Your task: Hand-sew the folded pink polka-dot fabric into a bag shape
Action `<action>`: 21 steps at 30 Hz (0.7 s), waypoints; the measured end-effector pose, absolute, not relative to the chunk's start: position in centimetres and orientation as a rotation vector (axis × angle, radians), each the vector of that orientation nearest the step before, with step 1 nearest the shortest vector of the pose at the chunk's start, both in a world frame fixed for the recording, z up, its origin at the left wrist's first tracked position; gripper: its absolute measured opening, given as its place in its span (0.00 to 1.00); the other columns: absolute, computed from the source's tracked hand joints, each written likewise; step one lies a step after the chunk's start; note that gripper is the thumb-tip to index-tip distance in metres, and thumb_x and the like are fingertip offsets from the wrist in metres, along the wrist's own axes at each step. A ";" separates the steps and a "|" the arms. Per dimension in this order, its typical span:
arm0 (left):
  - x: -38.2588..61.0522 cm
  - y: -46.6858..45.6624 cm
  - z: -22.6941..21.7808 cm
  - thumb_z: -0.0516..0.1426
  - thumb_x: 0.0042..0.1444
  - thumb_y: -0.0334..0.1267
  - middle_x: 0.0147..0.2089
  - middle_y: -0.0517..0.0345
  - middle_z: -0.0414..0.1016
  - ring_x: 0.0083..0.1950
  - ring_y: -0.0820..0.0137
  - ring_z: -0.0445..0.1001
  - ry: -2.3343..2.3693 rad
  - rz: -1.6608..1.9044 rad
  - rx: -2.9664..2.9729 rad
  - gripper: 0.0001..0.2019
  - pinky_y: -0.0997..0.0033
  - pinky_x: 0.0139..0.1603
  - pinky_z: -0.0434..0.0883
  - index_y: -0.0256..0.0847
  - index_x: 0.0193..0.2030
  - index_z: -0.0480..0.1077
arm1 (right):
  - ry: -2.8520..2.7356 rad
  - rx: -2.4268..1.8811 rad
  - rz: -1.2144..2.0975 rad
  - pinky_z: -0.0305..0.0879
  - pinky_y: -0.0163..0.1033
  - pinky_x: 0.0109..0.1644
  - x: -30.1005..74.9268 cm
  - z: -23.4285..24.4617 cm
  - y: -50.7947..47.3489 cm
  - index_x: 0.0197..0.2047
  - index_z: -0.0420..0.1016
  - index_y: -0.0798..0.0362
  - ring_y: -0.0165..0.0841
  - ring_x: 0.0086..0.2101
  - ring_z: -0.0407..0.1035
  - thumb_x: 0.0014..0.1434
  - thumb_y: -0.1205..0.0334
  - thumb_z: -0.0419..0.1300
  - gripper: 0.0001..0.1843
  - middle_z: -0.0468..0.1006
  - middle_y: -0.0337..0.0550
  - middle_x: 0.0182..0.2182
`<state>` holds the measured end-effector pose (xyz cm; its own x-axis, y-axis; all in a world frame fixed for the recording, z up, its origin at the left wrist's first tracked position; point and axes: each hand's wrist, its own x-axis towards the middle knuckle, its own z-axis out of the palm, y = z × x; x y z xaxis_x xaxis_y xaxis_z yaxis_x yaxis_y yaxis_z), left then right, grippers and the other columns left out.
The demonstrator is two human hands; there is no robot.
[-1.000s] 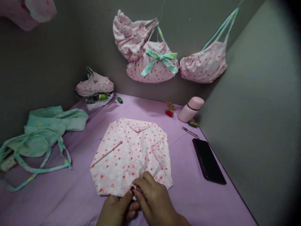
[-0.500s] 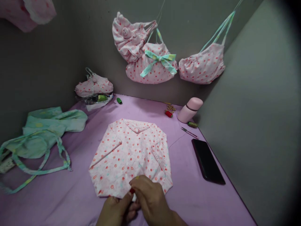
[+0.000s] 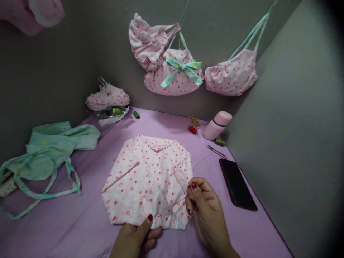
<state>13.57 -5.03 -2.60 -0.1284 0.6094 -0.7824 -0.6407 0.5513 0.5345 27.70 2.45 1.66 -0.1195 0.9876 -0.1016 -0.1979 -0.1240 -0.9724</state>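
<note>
A folded piece of pink fabric with red dots (image 3: pixel 147 179) lies flat on the purple table cover (image 3: pixel 80 229). My left hand (image 3: pixel 137 238) pinches its near edge between thumb and fingers. My right hand (image 3: pixel 205 211) is at the fabric's right near corner, fingers pinched together, and a thin thread (image 3: pixel 172 206) runs taut from it back to the near edge by my left thumb. A needle is too small to make out.
A black phone (image 3: pixel 236 184), small scissors (image 3: pixel 216 151), a pink bottle (image 3: pixel 217 125) and thread spools (image 3: pixel 192 130) lie at the right. Green fabric with straps (image 3: pixel 45 154) lies at the left. Several dotted bags (image 3: pixel 172 71) hang on the grey wall.
My right hand has moved from beside my left hand up and to the right, drawing a thread out of the fabric's near edge. My left hand stays on the edge.
</note>
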 end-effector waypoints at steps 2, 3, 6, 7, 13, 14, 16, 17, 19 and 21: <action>13.5 -5.1 -2.8 0.69 0.35 0.40 0.25 0.49 0.77 0.27 0.69 0.77 1.310 1.070 -0.027 0.18 0.83 0.21 0.69 0.31 0.29 0.71 | -1.116 -1.094 1.449 0.50 0.28 0.20 27.7 1.5 2.3 0.35 0.61 0.51 0.24 0.16 0.55 0.60 0.52 0.55 0.12 0.60 0.30 0.17; 13.5 -5.1 -2.9 0.70 0.34 0.41 0.26 0.49 0.78 0.27 0.68 0.77 1.301 1.076 -0.029 0.19 0.82 0.21 0.70 0.31 0.30 0.71 | -1.201 -1.107 1.477 0.52 0.28 0.20 27.6 1.4 2.2 0.36 0.62 0.51 0.25 0.17 0.56 0.61 0.52 0.53 0.11 0.61 0.31 0.17; 13.5 -5.1 -2.9 0.71 0.31 0.41 0.26 0.52 0.78 0.27 0.68 0.77 1.276 1.089 -0.062 0.22 0.82 0.21 0.70 0.32 0.32 0.70 | -1.667 -1.164 1.397 0.60 0.33 0.26 27.4 1.0 2.0 0.46 0.63 0.52 0.27 0.22 0.63 0.61 0.57 0.51 0.11 0.71 0.41 0.30; 13.5 -5.1 -2.8 0.71 0.29 0.41 0.24 0.53 0.77 0.26 0.68 0.76 1.272 1.090 -0.079 0.23 0.82 0.20 0.70 0.33 0.31 0.70 | -1.819 -1.189 1.276 0.63 0.35 0.29 27.6 0.8 2.0 0.50 0.62 0.51 0.28 0.24 0.65 0.61 0.60 0.51 0.14 0.71 0.45 0.38; 13.2 -4.8 -1.7 0.71 0.31 0.38 0.23 0.57 0.76 0.25 0.67 0.76 1.256 1.079 -0.170 0.21 0.80 0.19 0.69 0.36 0.29 0.66 | -2.333 -1.286 0.855 0.61 0.36 0.34 30.9 -0.4 1.5 0.36 0.66 0.53 0.34 0.32 0.65 0.53 0.64 0.59 0.07 0.70 0.42 0.33; 13.1 -4.8 -1.5 0.70 0.34 0.38 0.23 0.57 0.75 0.25 0.68 0.76 1.263 1.075 -0.171 0.19 0.79 0.19 0.69 0.37 0.29 0.66 | -2.414 -1.281 0.828 0.61 0.37 0.34 31.4 -0.6 1.2 0.34 0.66 0.53 0.35 0.33 0.65 0.51 0.64 0.61 0.08 0.70 0.42 0.31; 12.7 -4.7 -1.3 0.67 0.41 0.38 0.19 0.59 0.73 0.21 0.70 0.74 1.316 1.063 -0.154 0.15 0.81 0.17 0.67 0.37 0.28 0.65 | -2.513 -1.271 0.769 0.59 0.36 0.34 32.1 -1.0 0.7 0.32 0.66 0.53 0.35 0.33 0.65 0.51 0.68 0.61 0.07 0.71 0.41 0.31; 12.5 -4.7 -1.2 0.66 0.43 0.37 0.17 0.59 0.72 0.19 0.72 0.72 1.357 1.065 -0.135 0.13 0.82 0.16 0.66 0.37 0.28 0.65 | -2.534 -1.273 0.750 0.59 0.35 0.33 32.3 -1.2 0.5 0.31 0.66 0.53 0.34 0.33 0.65 0.52 0.69 0.59 0.05 0.71 0.41 0.31; 11.8 -4.7 -1.2 0.65 0.44 0.36 0.15 0.59 0.71 0.18 0.73 0.71 1.433 1.094 -0.091 0.12 0.83 0.16 0.64 0.36 0.30 0.66 | -2.547 -1.290 0.756 0.58 0.34 0.33 32.4 -1.3 0.4 0.29 0.65 0.54 0.33 0.32 0.65 0.55 0.72 0.56 0.06 0.71 0.41 0.30; 10.9 -5.0 -1.5 0.66 0.41 0.33 0.18 0.60 0.74 0.21 0.72 0.73 1.468 1.142 -0.073 0.15 0.83 0.18 0.66 0.36 0.35 0.67 | -2.547 -1.327 0.797 0.58 0.34 0.31 32.5 -1.1 0.7 0.27 0.65 0.54 0.32 0.31 0.65 0.54 0.72 0.56 0.06 0.71 0.41 0.29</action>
